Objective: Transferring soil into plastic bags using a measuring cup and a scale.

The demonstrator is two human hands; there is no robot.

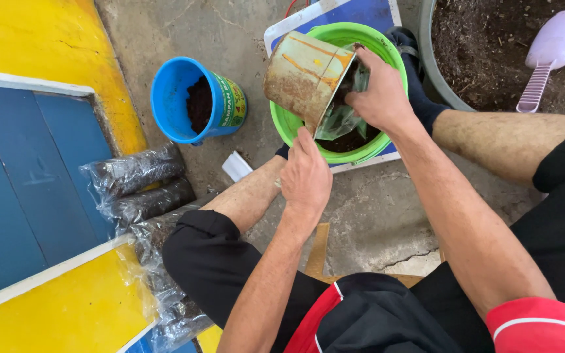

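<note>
From the head camera, the person sat low over a rough concrete floor (pixel 230 39) with bare knees apart, and both hands met above a bright green round plastic basin (pixel 289 124) that stood on a blue board with a white rim (pixel 361 13). The right hand (pixel 380 98) was closed around the open mouth of a rusty, paint-streaked cylindrical metal can (pixel 305 75), gripping its rim together with the top of a clear plastic bag (pixel 338 121) that hung from the can's mouth into the basin. The can was tilted, its closed end raised toward the upper left and its mouth pointing down over the dark soil in the basin. The left hand (pixel 305 176) was curled beneath the can, its fingertips pinching the lower edge of the clear bag at the can's underside. Left of the basin, near it but apart, a blue plastic bucket with a green label (pixel 178 98) stood partly filled with dark soil. Further left, several clear plastic sleeves packed with dark soil (pixel 135 173) lay side by side against a yellow and blue painted panel (pixel 34 196). At the upper right, a lilac plastic scoop (pixel 547 55) rested on the soil in a large grey tub (pixel 429 65).
</note>
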